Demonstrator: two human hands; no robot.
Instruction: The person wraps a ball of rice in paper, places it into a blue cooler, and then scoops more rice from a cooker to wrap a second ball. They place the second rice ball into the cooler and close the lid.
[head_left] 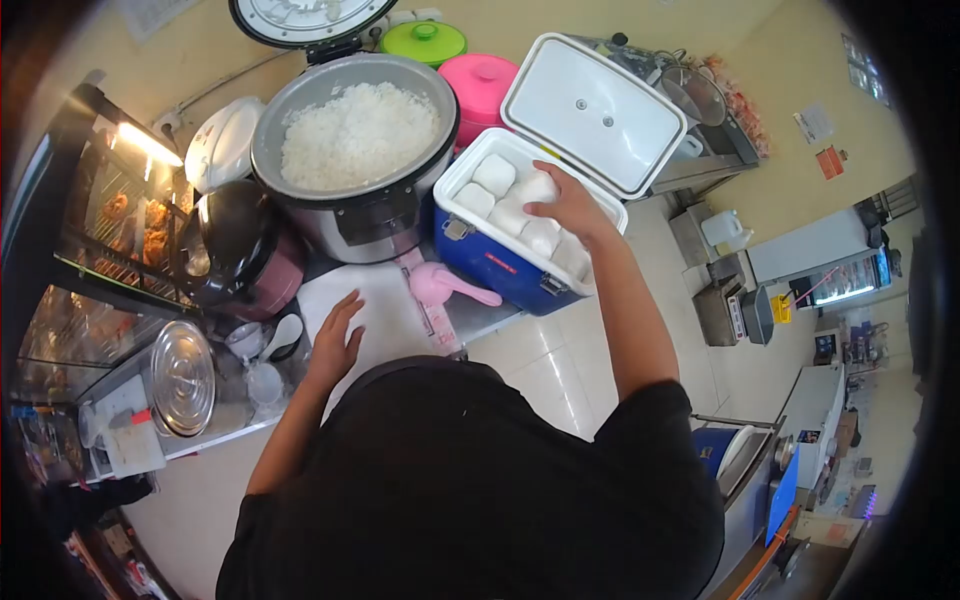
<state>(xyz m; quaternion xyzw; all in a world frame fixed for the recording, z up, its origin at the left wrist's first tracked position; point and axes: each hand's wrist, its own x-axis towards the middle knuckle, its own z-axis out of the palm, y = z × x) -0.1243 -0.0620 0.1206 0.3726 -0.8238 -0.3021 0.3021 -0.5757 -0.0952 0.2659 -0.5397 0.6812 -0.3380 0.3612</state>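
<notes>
My right hand [578, 207] reaches into a blue and white cooler box [490, 262], thumb and fingers spanning a white wrapped packet [538, 188]. Several similar white packets, one of them a rounded packet [494, 175], lie side by side in the box. My left hand [336, 345] hovers with fingers apart at the left edge of a white paper sheet [365, 305], holding nothing. Beside the paper, a pink scoop [450, 285] rests on a pink strip. Behind the paper stands a big open cooker [350, 225] filled with white rice [360, 135].
The cooler's raised lid [595, 115] leans back. Left of the rice stand a dark pot [235, 245] and a lit glass food cabinet [120, 210]. A steel lid [183, 378] and a white ladle [285, 335] sit at the left. Pink [480, 90] and green [424, 42] lidded containers are behind.
</notes>
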